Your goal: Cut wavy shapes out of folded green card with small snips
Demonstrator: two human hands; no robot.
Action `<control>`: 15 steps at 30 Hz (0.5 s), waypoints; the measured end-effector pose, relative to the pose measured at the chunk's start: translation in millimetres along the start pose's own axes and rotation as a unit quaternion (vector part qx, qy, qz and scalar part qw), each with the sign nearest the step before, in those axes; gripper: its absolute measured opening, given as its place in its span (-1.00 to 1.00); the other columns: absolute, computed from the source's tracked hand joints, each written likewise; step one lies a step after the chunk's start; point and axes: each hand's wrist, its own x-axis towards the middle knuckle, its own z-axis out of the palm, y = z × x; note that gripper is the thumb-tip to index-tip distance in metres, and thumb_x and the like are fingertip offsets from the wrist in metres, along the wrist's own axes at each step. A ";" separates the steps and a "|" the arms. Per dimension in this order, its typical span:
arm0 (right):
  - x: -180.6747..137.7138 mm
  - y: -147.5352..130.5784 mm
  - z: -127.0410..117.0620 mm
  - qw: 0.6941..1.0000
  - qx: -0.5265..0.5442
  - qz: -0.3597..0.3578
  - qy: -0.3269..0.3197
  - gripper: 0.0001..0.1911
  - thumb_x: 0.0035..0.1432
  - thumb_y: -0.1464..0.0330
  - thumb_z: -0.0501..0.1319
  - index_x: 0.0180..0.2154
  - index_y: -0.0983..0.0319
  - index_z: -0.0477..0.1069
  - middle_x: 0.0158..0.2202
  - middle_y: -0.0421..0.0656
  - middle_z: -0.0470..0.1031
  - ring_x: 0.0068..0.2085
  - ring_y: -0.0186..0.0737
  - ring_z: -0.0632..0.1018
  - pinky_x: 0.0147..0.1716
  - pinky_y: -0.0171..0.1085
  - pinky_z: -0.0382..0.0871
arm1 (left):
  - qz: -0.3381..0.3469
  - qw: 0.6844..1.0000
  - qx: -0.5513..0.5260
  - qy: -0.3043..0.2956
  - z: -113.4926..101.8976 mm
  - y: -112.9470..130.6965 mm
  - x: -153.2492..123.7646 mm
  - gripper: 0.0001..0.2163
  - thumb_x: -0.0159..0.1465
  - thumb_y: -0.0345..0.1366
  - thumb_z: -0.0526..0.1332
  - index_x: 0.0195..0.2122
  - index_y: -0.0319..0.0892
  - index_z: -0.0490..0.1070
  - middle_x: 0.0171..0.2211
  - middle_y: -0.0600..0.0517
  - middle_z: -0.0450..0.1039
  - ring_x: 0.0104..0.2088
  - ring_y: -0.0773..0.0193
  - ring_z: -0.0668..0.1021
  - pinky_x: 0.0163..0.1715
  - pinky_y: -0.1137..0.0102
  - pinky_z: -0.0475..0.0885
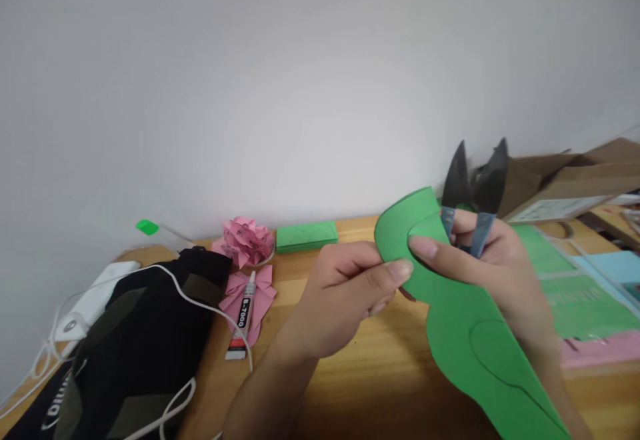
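A strip of green paper (460, 333) with curved cut edges and drawn pencil lines hangs between my hands, its upper end curled over. My left hand (350, 293) pinches the paper's left edge between thumb and fingers. On the other side, my right hand (490, 260) presses its thumb on the paper and also holds a pair of scissors (473, 193), whose dark blades point up and stand apart. The scissors' handles are partly hidden by the fingers and the paper.
Pink paper pieces (247, 240) and a B-7000 glue tube (243, 320) lie left, beside a black cloth (150, 333) with a white cable. A green paper stack (307, 237) sits by the wall. Right are a cardboard box (575, 173) and green packs (585, 303).
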 end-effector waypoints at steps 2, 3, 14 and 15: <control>0.3 1.0 -0.6 1.000 -0.002 0.006 0.000 -0.76 -0.18 0.49 0.47 -0.67 0.20 0.45 -0.67 -0.30 0.34 -0.62 -0.43 0.33 -0.68 -0.46 0.21 | -0.002 1.000 0.001 -0.001 0.2 0.4 0.3 -0.58 0.24 -0.12 0.31 -0.64 -0.20 0.20 -0.73 0.20 0.09 -0.69 0.52 0.11 -0.68 0.48 0.02; 0.8 1.7 -0.9 1.000 0.002 0.007 -0.002 -0.76 -0.19 0.49 0.47 -0.67 0.20 0.44 -0.67 -0.31 0.33 -0.62 -0.43 0.33 -0.67 -0.46 0.22 | -0.003 1.000 0.002 -0.002 0.3 0.5 0.5 -0.58 0.24 -0.12 0.31 -0.64 -0.20 0.21 -0.73 0.20 0.09 -0.69 0.52 0.12 -0.68 0.48 0.02; 1.9 -3.7 1.8 1.000 0.003 0.027 0.008 -0.75 -0.20 0.44 0.51 -0.64 0.23 0.44 -0.62 -0.30 0.33 -0.59 -0.45 0.30 -0.63 -0.45 0.24 | 0.024 0.998 0.065 0.002 0.1 0.5 -0.5 -0.65 0.29 -0.22 0.24 -0.61 -0.20 0.24 -0.69 0.19 0.11 -0.66 0.50 0.15 -0.65 0.46 0.05; 1.6 -3.8 1.4 1.000 0.002 0.028 0.010 -0.74 -0.21 0.44 0.51 -0.64 0.24 0.43 -0.62 -0.30 0.32 -0.58 -0.45 0.29 -0.62 -0.46 0.23 | 0.023 0.997 0.068 0.001 -0.1 0.5 -0.6 -0.65 0.29 -0.22 0.24 -0.61 -0.19 0.25 -0.69 0.19 0.11 -0.66 0.49 0.15 -0.65 0.46 0.05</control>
